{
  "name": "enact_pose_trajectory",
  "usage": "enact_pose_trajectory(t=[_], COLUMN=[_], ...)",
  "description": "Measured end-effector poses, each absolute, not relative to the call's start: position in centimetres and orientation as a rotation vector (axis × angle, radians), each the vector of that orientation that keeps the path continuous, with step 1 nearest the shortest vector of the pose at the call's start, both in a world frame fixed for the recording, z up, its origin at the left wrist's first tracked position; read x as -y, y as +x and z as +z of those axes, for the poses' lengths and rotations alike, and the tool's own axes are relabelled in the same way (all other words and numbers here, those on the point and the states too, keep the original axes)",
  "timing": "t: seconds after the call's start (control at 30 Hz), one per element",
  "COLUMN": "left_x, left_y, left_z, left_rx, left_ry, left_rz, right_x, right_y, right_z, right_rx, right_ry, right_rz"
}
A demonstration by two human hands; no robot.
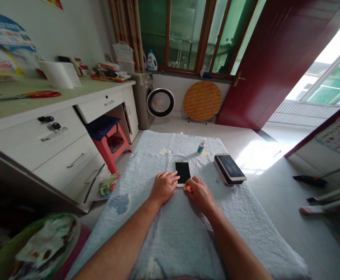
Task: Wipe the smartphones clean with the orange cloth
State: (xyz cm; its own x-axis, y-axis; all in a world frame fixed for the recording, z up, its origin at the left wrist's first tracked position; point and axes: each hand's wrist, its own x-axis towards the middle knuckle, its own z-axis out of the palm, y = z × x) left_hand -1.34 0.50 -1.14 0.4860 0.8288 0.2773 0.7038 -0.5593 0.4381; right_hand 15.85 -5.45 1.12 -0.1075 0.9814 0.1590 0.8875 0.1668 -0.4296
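A white-framed smartphone [183,172] with a dark screen lies face up on the light blue patterned cloth [170,217]. My left hand [164,187] rests flat beside it, its outstretched fingertips touching the phone's left edge. At the lower right corner of the phone, my right hand [199,192] is closed around a small orange cloth [187,188], pressing it against the phone. Beyond the phone stands a small spray bottle [200,147] with a blue label. To the right of my hands is a stack of phones [231,168], the top one with a gold frame.
A white desk [59,132] with drawers runs along the left, a red stool [107,140] partly under it. A basin [70,229] with cloths sits at lower left. Behind are a washing machine [143,97] with its door open, a round wooden tabletop [202,100] and a red door [263,70].
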Motion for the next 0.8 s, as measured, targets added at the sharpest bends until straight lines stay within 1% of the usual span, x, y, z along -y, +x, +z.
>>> enact_pose_trajectory(t=[0.13, 0.3, 0.43, 0.57, 0.8], left_x=[-0.2, -0.3, -0.5, -0.6, -0.7], left_y=[-1.4, -1.6, -1.5, -1.5, -1.6], left_z=[-1.1, -1.3, -1.6, -1.9, -1.8], left_rx=[-1.287, -1.251, -1.225, -1.168, -1.158], left_ry=[2.490, 2.512, 2.511, 2.496, 2.497], left_rz=[0.717, 0.741, 0.755, 0.772, 0.740], right_x=[5.6, 5.2, 4.8, 4.8, 3.1], right_y=[17.5, 19.2, 18.8, 16.9, 16.6], right_z=[0.7, 0.2, 0.1, 0.3, 0.0], right_rx=[1.988, 1.879, 1.731, 1.868, 1.984], right_ry=[-1.752, -1.751, -1.633, -1.524, -1.577], right_rz=[0.364, 0.339, 0.306, 0.351, 0.317])
